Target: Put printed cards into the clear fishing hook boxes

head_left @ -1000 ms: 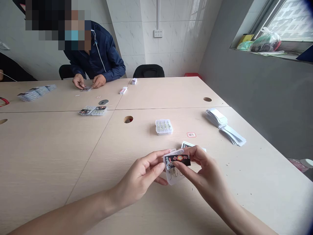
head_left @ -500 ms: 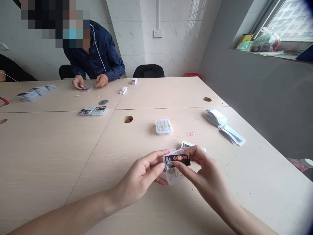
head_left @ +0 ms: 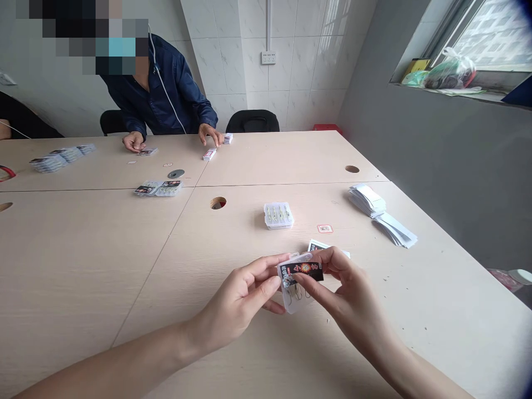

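A small clear plastic box [head_left: 290, 303] with metal fish hooks inside is pinched at its left side by my left hand [head_left: 243, 296]. My right hand [head_left: 351, 291] grips a black printed card [head_left: 306, 268] with an orange burst between thumb and fingers. The card lies across the upper part of the box, its right end sticking out past the side. Whether it is inside or on the surface, I cannot tell. Behind my right fingers, more printed cards [head_left: 318, 244] lie partly hidden on the table. Farther off sits another clear box of hooks [head_left: 279, 215].
A red-edged sticker [head_left: 325, 228] lies beyond my hands. White paper strips [head_left: 368, 200] are piled at right. Across the table [head_left: 266, 160], a co-worker [head_left: 166, 94] handles cards near finished-looking box stacks [head_left: 62, 158]. A cable hole [head_left: 218, 203] opens in the tabletop.
My hands, the box and the card look unmoved. The co-worker has leaned, and one of their hands has reached across to the small white stack near the table seam.
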`<state>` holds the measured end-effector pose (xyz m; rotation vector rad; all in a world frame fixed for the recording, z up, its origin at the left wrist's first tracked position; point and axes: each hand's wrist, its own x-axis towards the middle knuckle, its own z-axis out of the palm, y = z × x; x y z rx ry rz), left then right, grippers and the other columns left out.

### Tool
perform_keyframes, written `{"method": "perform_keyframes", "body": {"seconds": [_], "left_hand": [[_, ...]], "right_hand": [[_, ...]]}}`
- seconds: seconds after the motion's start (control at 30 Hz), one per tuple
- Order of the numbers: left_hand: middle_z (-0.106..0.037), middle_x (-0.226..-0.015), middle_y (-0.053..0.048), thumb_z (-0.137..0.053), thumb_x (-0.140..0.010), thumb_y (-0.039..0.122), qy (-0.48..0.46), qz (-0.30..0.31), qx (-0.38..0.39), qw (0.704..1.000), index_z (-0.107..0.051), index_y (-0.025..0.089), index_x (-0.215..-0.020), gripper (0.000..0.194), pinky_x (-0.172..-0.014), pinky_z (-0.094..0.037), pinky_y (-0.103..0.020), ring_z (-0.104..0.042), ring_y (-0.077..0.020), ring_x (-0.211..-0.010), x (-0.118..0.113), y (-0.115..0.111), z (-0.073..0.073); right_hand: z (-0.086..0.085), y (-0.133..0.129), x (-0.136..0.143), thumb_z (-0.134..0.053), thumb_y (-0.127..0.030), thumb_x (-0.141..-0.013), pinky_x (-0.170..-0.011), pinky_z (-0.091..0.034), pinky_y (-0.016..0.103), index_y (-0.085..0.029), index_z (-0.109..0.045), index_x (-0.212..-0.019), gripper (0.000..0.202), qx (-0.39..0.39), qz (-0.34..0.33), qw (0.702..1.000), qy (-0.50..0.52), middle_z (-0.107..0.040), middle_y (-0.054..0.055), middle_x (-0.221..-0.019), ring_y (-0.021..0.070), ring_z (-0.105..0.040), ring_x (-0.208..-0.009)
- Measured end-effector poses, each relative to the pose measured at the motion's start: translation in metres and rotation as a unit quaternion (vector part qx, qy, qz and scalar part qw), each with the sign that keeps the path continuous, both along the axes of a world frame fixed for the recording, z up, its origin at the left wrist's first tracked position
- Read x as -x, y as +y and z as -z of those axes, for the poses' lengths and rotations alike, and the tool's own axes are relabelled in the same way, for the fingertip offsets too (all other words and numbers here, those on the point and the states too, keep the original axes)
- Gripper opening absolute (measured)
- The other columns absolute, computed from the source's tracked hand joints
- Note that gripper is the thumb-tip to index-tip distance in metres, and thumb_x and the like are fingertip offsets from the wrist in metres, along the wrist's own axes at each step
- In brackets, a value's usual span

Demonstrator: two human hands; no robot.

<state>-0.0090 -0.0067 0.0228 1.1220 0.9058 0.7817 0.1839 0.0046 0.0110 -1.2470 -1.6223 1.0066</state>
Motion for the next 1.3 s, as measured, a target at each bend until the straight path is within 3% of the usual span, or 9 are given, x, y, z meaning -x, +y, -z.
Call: {"method": "perform_keyframes", "body": {"seconds": [1.3], "left_hand": [[-0.067,-0.117,-0.004,-0.048,-0.096,0.029,0.008,0.005,-0.007,1.0,-0.051,0.029,-0.134,0.038,-0.083,-0.058,-0.036,-0.063,-0.0201,-0.1,0.0005,0.0006,0.0018]], "right_hand": [[0.001,0.0008,0.0004,-0.067,-0.032,-0.083,-0.07,-0.047,0.029,-0.022,-0.054,-0.081,0.016,0.001,0.002,1.0,0.004,-0.065,-0.001,-0.08,0.0147,-0.06,-0.076]]}}
